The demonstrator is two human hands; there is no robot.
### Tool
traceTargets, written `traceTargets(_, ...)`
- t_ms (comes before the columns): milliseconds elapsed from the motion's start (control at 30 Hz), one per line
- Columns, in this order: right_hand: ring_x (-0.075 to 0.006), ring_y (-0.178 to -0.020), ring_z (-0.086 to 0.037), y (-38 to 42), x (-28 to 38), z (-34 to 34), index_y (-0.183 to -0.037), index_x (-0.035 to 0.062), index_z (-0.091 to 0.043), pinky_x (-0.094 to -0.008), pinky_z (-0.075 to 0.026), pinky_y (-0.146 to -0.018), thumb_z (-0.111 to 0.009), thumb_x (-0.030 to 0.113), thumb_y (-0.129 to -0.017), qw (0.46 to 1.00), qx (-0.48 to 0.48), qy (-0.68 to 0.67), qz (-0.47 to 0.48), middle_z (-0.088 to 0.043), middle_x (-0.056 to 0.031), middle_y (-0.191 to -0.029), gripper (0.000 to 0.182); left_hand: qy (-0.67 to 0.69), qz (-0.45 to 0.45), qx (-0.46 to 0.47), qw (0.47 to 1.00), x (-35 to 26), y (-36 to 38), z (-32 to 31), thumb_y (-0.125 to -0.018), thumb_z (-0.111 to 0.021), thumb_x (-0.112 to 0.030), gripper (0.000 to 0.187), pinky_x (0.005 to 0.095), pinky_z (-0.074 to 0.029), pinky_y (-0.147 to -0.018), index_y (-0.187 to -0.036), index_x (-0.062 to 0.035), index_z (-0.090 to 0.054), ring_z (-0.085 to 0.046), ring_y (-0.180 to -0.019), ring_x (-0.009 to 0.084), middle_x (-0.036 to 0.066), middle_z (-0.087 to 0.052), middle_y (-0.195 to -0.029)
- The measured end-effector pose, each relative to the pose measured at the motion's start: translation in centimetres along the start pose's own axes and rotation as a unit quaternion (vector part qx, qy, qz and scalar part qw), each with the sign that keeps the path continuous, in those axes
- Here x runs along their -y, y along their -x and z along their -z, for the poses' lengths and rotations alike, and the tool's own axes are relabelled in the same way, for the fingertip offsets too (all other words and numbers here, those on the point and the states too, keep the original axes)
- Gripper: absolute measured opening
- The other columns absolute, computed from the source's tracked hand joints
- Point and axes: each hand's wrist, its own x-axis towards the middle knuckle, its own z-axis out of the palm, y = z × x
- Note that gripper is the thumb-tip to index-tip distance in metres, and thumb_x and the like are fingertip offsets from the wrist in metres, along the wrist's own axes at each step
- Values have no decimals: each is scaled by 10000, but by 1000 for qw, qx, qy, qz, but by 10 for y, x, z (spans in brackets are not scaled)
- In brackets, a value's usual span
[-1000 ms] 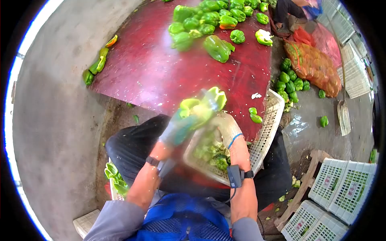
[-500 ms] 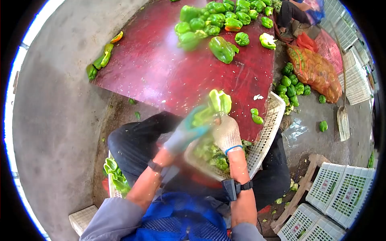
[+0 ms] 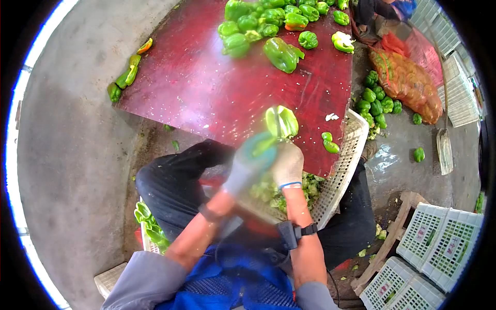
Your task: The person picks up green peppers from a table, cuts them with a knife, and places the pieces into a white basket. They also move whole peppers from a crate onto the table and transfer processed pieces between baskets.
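The head view looks down at a person who sits with a white basket [image 3: 343, 170] on the lap. Both hands wear gloves and meet just above the near edge of a big red board [image 3: 206, 88].

The right hand [image 3: 288, 163] is closed around the bottom of a green pepper [image 3: 281, 121]. The pepper sticks up out of the fist and sits over the edge of the red board. The left hand [image 3: 251, 157] is right next to the right hand and touches the same pepper. It is blurry, so it is hard to tell how far it is open or if it grips anything.

Under the hands, the basket holds green pepper bits [image 3: 268, 191].

At the far end of the red board lies a pile of peppers [image 3: 268, 26]. Two small pepper pieces [image 3: 328, 143] lie on the board near the basket. More peppers [image 3: 377, 103] lie on the wet ground at the right, next to an orange net bag [image 3: 408, 85]. White crates [image 3: 439, 243] stand at the bottom right. Cut pepper halves [image 3: 147, 225] sit in a tray by the person's left leg.
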Motion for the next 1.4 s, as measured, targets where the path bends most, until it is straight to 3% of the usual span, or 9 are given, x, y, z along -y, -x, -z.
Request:
traceTargets(300, -393, -912, -806, -8, -27, 0, -1063, 31, -839, -497, -633, -824, -718, 198, -1011, 971, 63, -103, -207, -839, -213, -1090, 213, 65, 82, 31, 994, 9, -8, 9, -1067, -786, -130, 467, 284, -589, -1042, -1519, -38, -712, -735, -1179, 100, 45, -796, -1364)
traceTargets(400, -61, -444, -468, -4, -4, 32, -1078, 79, -742, -259, -327, -424, -825, 179, -1006, 836, 137, -429, -314, -618, 36, -702, 148, 67, 60, 68, 994, 8, -11, 19, -1066, -814, -140, 502, 310, -611, -1052, -1539, -25, -688, -746, -1195, 127, 74, -793, -1382)
traceTargets(667, -43, -470, -470, 14, -9, 20, -1107, 54, -737, -264, -312, -428, -806, 95, -969, 729, 92, -601, -315, -592, 49, -704, 159, 208, 29, 54, 976, 5, -1, 4, -1037, -870, -160, 512, 330, -632, -1036, -1502, -16, -712, -729, -1252, 146, 95, -766, -1421)
traceTargets(767, -60, -495, -498, 20, -31, -6, -1101, 42, -729, -266, -329, -442, -772, 51, -973, 816, -23, -490, -304, -601, 37, -729, 136, -20, -25, 24, 999, 13, -1, 0, -1016, -885, -157, 515, 331, -639, -1012, -1488, -29, -723, -738, -1231, 148, 98, -772, -1410)
traceTargets(833, -78, -515, -531, 17, -46, 3, -1119, 39, -714, -271, -346, -454, -752, 17, -971, 974, 108, -169, -104, -618, 22, -748, 155, -152, -41, 56, 986, 11, 1, 2, -1043, -823, -160, 413, 306, -575, -1113, -1428, -23, -760, -728, -1267, 130, 67, -755, -1446)
traceTargets(1000, -59, -491, -496, 13, -11, 50, -1173, 29, -705, -265, -340, -457, -811, 56, -949, 817, 175, -481, -264, -599, 36, -720, 249, -18, 4, 71, 997, 0, 6, 3, -1026, -848, -128, 466, 325, -605, -1066, -1470, -39, -736, -740, -1225, 135, 62, -773, -1414)
traceTargets(1067, -56, -492, -494, 19, -3, 53, -1195, 18, -711, -265, -340, -458, -815, 59, -949, 807, 169, -501, -262, -608, 38, -726, 270, 147, 41, 51, 987, 5, 8, 8, -1026, -873, -121, 488, 347, -629, -1027, -1486, -52, -725, -757, -1187, 154, 48, -799, -1352)
traceTargets(1233, -49, -500, -499, 30, -8, 45, -1276, -8, -730, -253, -346, -466, -817, 59, -944, 779, 149, -545, -271, -643, 31, -753, 349, 119, -42, -30, 992, 42, 21, -9, -1045, -845, -139, 405, 327, -619, -975, -1425, -49, -738, -764, -1135, 165, 41, -793, -1275)
traceTargets(1400, -215, -690, -717, 40, -11, 7, -1224, -18, -789, -367, -581, -669, -775, 98, -985, 989, -42, -137, -37, -748, -67, -821, 265, 259, 28, -95, 961, 22, 31, -28, -1029, -837, -115, 375, 315, -614, -873, -1387, -54, -742, -770, -1029, 168, 53, -798, -1180)
